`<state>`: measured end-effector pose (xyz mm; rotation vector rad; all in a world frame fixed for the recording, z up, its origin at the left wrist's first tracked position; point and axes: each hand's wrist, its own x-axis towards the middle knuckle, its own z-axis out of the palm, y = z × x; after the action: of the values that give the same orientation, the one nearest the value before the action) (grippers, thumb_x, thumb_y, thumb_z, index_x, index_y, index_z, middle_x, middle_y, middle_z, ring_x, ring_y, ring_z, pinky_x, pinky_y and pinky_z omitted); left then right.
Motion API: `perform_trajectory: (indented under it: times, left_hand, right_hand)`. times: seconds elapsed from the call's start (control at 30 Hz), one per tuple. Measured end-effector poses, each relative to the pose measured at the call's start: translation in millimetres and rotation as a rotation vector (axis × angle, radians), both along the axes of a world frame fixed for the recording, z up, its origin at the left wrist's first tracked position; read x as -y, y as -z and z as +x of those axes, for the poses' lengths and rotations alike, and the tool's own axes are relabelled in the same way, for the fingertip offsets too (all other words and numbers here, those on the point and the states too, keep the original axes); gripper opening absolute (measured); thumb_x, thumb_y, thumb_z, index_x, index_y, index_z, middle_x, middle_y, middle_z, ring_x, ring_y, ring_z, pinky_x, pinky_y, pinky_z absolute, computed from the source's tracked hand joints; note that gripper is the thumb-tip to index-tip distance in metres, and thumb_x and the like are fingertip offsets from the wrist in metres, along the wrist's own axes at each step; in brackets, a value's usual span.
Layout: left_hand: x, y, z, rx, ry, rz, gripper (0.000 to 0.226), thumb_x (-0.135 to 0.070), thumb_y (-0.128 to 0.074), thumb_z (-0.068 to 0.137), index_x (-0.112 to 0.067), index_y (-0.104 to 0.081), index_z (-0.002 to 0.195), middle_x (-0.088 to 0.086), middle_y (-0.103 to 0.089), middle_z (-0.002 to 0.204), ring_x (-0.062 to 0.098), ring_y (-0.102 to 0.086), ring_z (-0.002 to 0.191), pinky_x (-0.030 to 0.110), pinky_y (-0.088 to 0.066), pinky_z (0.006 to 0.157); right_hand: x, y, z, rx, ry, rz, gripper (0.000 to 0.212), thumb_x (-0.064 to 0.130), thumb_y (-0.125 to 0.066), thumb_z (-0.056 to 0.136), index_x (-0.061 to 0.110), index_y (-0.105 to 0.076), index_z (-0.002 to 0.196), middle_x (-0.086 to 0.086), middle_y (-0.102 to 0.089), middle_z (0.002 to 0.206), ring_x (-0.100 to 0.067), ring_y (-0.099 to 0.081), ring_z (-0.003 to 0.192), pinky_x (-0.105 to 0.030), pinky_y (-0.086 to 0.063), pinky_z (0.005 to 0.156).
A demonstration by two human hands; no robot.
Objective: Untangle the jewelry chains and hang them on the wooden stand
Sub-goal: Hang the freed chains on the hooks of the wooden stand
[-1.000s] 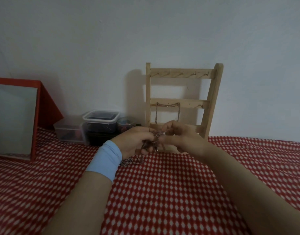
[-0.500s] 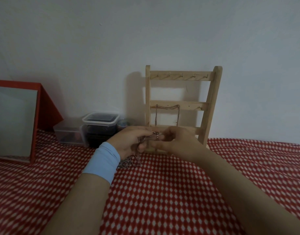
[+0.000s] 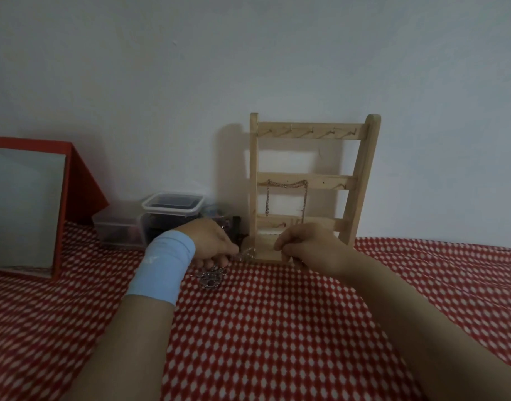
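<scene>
Both hands work low in front of the wooden stand (image 3: 253, 169), held slightly apart with a small knot of chain (image 3: 248, 252) between them. The left hand (image 3: 212, 241), with a pale blue wristband (image 3: 164, 264) on its wrist, has its fingers curled and pinches the knot from the left. The right hand (image 3: 309, 244) is curled too, thumb and fingertips pressed together just right of the knot. It seems to pinch a fine strand leading out of the knot, though the strand is too thin and dim to confirm. Below the left hand, a heap of chains (image 3: 211, 277) lies on the table.

The likely risk is pulling the 2 hands apart too hard, which would tighten the knot or snap a thin link. Lifting the knot could also drag the heap along and add fresh tangles. The right hand is very near the foot of the stand, so a sudden jerk might knock it and shake loose what hangs there.

The stand is upright against a pale wall, with 3 hooked rails. Only 1 hung chain (image 3: 286, 185) is on it, draped on the middle rail. A red and white checked cloth (image 3: 277, 328) covers the table. To the left are clear plastic containers (image 3: 173, 202) and a red-framed mirror (image 3: 26, 209).
</scene>
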<state>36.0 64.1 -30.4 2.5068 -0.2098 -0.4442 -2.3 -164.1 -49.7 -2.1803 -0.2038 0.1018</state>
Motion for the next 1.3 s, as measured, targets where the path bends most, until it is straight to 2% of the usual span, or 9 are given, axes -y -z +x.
perform_trajectory:
  times: [0.13, 0.23, 0.37, 0.53, 0.77, 0.87, 1.03, 1.13, 1.3]
  left_hand:
    - [19.5, 0.0, -2.9, 0.139, 0.130, 0.159, 0.029, -0.030, -0.062, 0.094, -0.021, -0.071, 0.119, -0.004, -0.066, 0.124, 0.015, -0.060, 0.112, 0.028, -0.044, 0.103]
    - [40.0, -0.7, -8.7, 0.198, 0.260, -0.068, 0.022, -0.025, -0.058, 0.096, -0.019, -0.072, 0.111, 0.000, -0.069, 0.117, 0.019, -0.062, 0.110, 0.030, -0.045, 0.100]
    - [47.9, 11.8, -11.0, -0.072, 0.333, -0.410, 0.029, -0.018, -0.066, 0.089, -0.014, -0.068, 0.118, 0.003, -0.073, 0.113, 0.017, -0.065, 0.111, 0.035, -0.046, 0.105]
    - [40.4, 22.9, -6.3, -0.036, 0.343, -0.371, 0.018, -0.021, -0.070, 0.090, -0.025, -0.072, 0.107, -0.009, -0.074, 0.103, 0.005, -0.068, 0.100, 0.017, -0.047, 0.095]
    - [25.3, 25.2, -1.7, -0.193, 0.282, -0.509, 0.026, -0.014, -0.048, 0.102, -0.002, -0.066, 0.116, 0.016, -0.072, 0.111, 0.022, -0.069, 0.097, 0.040, -0.055, 0.094]
    - [21.8, 27.2, 0.0, -0.201, 0.244, -0.489, 0.024, -0.016, -0.051, 0.101, -0.009, -0.069, 0.116, 0.016, -0.071, 0.115, 0.023, -0.068, 0.106, 0.039, -0.054, 0.097]
    - [29.2, 26.8, -0.3, -0.108, 0.188, -0.496, 0.014, -0.014, -0.060, 0.096, -0.018, -0.070, 0.106, 0.000, -0.071, 0.102, 0.011, -0.066, 0.099, 0.029, -0.056, 0.088]
    - [35.6, 24.5, -1.9, -0.100, 0.203, -0.533, 0.015, -0.011, -0.062, 0.095, -0.013, -0.068, 0.108, 0.003, -0.072, 0.099, 0.011, -0.068, 0.091, 0.025, -0.056, 0.076]
    - [36.1, 20.7, -3.0, -0.001, 0.177, -0.486, 0.014, -0.015, -0.066, 0.092, -0.011, -0.072, 0.104, 0.010, -0.074, 0.104, 0.023, -0.070, 0.101, 0.041, -0.056, 0.092]
  right_hand:
    - [-3.8, 1.3, 0.2, -0.078, -0.043, 0.137, 0.028, 0.006, -0.044, 0.101, 0.011, -0.062, 0.080, 0.007, -0.051, 0.055, -0.009, -0.043, 0.050, -0.024, -0.037, 0.052]
    - [-2.2, 0.0, -1.1, -0.082, -0.083, 0.276, 0.027, 0.006, -0.041, 0.103, 0.009, -0.059, 0.084, 0.000, -0.050, 0.061, -0.013, -0.045, 0.053, -0.026, -0.040, 0.053]
    - [4.5, -0.9, 7.1, -0.009, 0.005, 0.481, 0.028, 0.002, -0.040, 0.103, 0.010, -0.063, 0.089, -0.004, -0.053, 0.065, -0.018, -0.048, 0.054, -0.032, -0.045, 0.054]
    - [8.7, -3.4, 7.8, -0.031, 0.026, 0.694, 0.024, 0.005, -0.039, 0.105, 0.013, -0.060, 0.097, 0.005, -0.043, 0.059, -0.013, -0.038, 0.051, -0.029, -0.044, 0.052]
    - [21.8, -4.1, 7.7, 0.082, 0.033, 0.144, 0.015, 0.030, -0.069, 0.096, 0.018, -0.077, 0.096, 0.010, -0.065, 0.065, -0.006, -0.051, 0.050, -0.022, -0.044, 0.049]
    - [25.4, -0.8, 7.5, 0.060, -0.070, -0.114, 0.014, 0.034, -0.075, 0.091, 0.022, -0.082, 0.091, 0.009, -0.078, 0.090, -0.003, -0.071, 0.082, -0.010, -0.051, 0.068]
    - [20.5, 3.7, 8.1, -0.027, -0.144, -0.334, 0.018, 0.044, -0.069, 0.092, 0.031, -0.081, 0.096, 0.016, -0.076, 0.099, -0.001, -0.067, 0.098, -0.027, -0.051, 0.093]
    - [11.2, 6.4, 5.6, -0.006, -0.152, -0.215, 0.020, 0.039, -0.064, 0.096, 0.029, -0.079, 0.106, 0.015, -0.075, 0.105, -0.001, -0.065, 0.101, -0.024, -0.048, 0.091]
    - [5.5, 14.3, 5.5, -0.203, -0.132, 0.205, 0.030, 0.029, -0.055, 0.102, 0.008, -0.074, 0.111, -0.009, -0.079, 0.100, -0.017, -0.074, 0.102, -0.036, -0.049, 0.103]
